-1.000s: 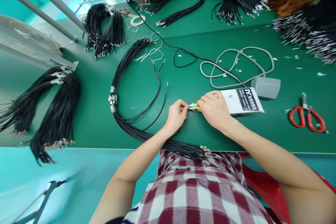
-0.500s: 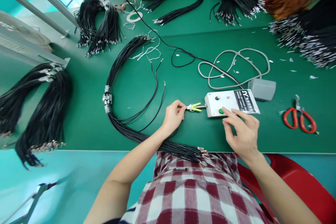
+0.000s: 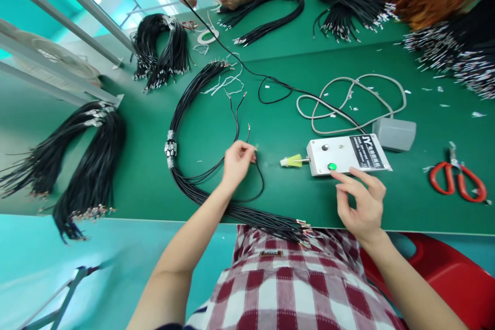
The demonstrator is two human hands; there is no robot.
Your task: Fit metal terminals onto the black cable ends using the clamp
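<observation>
My left hand [image 3: 236, 161] pinches a black wire [image 3: 258, 185] end just left of the tester box's [image 3: 350, 153] yellow-green clip [image 3: 292, 161], while my right hand [image 3: 361, 202], fingers spread, hovers empty nearer the box.

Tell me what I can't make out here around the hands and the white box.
- Head view: label print on the white box is too small to read.
- Wire end pinched in the left hand is hidden by the fingers.
- Whether the right hand touches the green button cannot be told.
- Wire bundle tips blur against the checked shirt.
</observation>
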